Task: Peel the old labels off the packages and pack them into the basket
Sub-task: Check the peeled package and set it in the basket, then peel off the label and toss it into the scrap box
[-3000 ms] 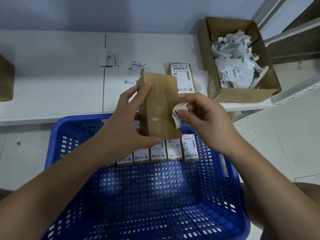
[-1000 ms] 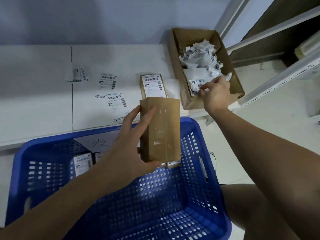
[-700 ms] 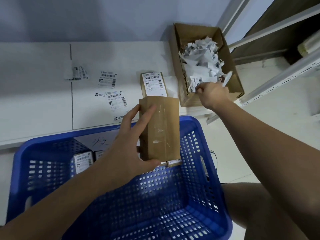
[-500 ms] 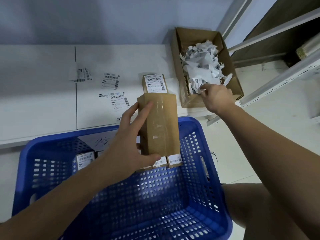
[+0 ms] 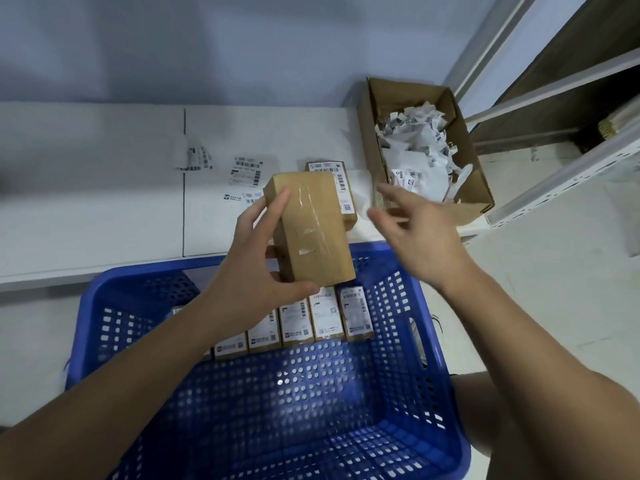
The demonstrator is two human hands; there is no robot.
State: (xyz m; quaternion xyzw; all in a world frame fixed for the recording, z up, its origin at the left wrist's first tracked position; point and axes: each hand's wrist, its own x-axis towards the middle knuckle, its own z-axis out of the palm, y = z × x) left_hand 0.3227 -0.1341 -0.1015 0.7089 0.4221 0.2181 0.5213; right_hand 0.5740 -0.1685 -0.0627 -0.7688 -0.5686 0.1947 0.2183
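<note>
Brown package [image 5: 311,230] held upright in left hand [image 5: 256,271], thumb under bottom edge, fingers up the side, above far rim of blue basket [image 5: 433,341]; front face bare w/ tape scraps. Right hand [image 5: 415,237] empty, fingers spread, just beside pkg. Row of labelled packages [image 5: 311,320] stood along basket's far wall. One more package [image 5: 343,188] on counter [image 5: 104,188], label on. Risks: one-hand hold could slip; pkg could drop crooked, knock the row; loose labels [image 5: 246,171] nearby could restick.
</note>
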